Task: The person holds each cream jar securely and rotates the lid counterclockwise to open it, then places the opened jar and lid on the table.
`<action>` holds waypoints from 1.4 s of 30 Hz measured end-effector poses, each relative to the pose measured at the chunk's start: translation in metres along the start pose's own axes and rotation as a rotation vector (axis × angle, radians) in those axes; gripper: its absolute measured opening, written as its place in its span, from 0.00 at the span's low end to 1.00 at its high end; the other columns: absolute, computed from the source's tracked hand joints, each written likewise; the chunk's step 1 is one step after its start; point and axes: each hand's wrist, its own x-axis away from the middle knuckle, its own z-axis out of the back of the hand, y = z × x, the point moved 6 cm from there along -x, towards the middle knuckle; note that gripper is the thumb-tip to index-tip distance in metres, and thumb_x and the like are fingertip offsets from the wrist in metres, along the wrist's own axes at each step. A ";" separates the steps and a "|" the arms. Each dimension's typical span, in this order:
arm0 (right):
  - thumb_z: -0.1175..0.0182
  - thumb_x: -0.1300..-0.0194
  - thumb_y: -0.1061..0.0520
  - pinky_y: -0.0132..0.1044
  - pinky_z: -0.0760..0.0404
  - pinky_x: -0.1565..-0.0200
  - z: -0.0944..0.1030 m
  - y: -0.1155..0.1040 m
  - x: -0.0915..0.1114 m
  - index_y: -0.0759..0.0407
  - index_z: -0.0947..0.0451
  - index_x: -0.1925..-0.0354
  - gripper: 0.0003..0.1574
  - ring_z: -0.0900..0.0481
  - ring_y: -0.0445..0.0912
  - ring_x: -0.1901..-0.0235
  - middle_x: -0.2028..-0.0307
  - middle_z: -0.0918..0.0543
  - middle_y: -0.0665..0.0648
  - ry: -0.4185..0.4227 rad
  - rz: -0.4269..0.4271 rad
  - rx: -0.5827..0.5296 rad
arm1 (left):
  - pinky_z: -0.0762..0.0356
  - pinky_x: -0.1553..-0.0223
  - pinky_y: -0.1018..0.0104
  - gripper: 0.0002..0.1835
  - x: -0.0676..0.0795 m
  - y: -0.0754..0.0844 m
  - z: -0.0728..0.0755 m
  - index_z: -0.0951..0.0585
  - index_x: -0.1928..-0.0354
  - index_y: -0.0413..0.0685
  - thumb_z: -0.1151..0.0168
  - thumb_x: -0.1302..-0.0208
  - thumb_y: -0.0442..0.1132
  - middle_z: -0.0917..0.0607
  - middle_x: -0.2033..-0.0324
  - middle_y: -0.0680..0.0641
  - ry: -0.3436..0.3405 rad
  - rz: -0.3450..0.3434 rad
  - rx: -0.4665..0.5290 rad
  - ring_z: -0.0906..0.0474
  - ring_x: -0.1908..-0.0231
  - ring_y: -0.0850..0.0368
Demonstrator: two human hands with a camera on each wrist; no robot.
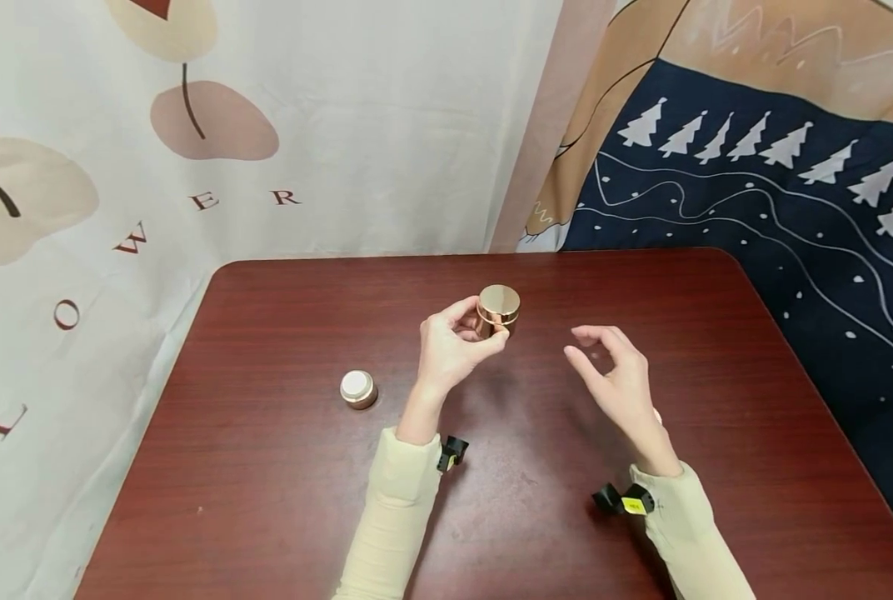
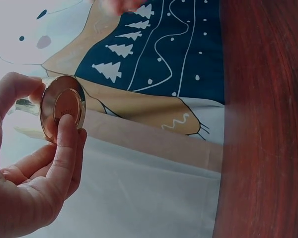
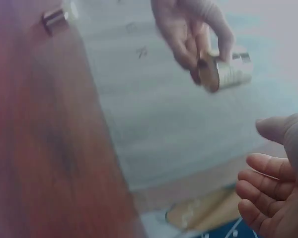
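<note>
My left hand (image 1: 446, 342) grips a shiny gold cosmetic jar (image 1: 498, 305) between thumb and fingers, held up over the table with its flat round top showing. In the left wrist view the jar's round base (image 2: 69, 104) faces the camera, and one fingertip lies against it. Apart from the jar, to its right, my right hand (image 1: 615, 375) hovers with thumb and fingers loosely bent and nothing between them. A smaller gold jar with a white top (image 1: 358, 389) stands on the table, left of my left wrist.
The dark red wooden table (image 1: 266, 467) has rounded far corners. Behind it hangs a pale printed curtain (image 1: 386, 125), with a navy cloth (image 1: 716, 192) bearing white trees at the right. Each wrist carries a small black camera (image 1: 453, 454).
</note>
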 end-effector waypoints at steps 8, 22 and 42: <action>0.34 0.50 0.73 0.33 0.25 0.62 -0.014 -0.056 -0.023 0.76 0.24 0.56 0.20 0.25 0.59 0.62 0.62 0.21 0.71 -0.023 0.050 -0.123 | 0.19 0.72 0.69 0.22 0.003 0.000 -0.003 0.17 0.57 0.38 0.27 0.60 0.31 0.17 0.76 0.42 -0.024 -0.007 0.006 0.20 0.78 0.55; 0.29 0.55 0.68 0.40 0.26 0.65 -0.035 -0.081 -0.045 0.74 0.23 0.56 0.25 0.26 0.57 0.64 0.58 0.21 0.69 -0.057 -0.003 -0.170 | 0.18 0.68 0.69 0.24 0.005 0.004 -0.005 0.19 0.54 0.33 0.29 0.60 0.29 0.17 0.73 0.40 -0.053 0.020 0.040 0.19 0.73 0.54; 0.26 0.61 0.71 0.30 0.27 0.58 -0.034 -0.081 -0.045 0.73 0.20 0.62 0.23 0.24 0.54 0.60 0.64 0.20 0.67 -0.062 0.052 -0.230 | 0.18 0.68 0.69 0.26 0.008 0.004 -0.004 0.19 0.54 0.30 0.29 0.61 0.29 0.15 0.70 0.38 -0.084 -0.021 0.049 0.18 0.72 0.52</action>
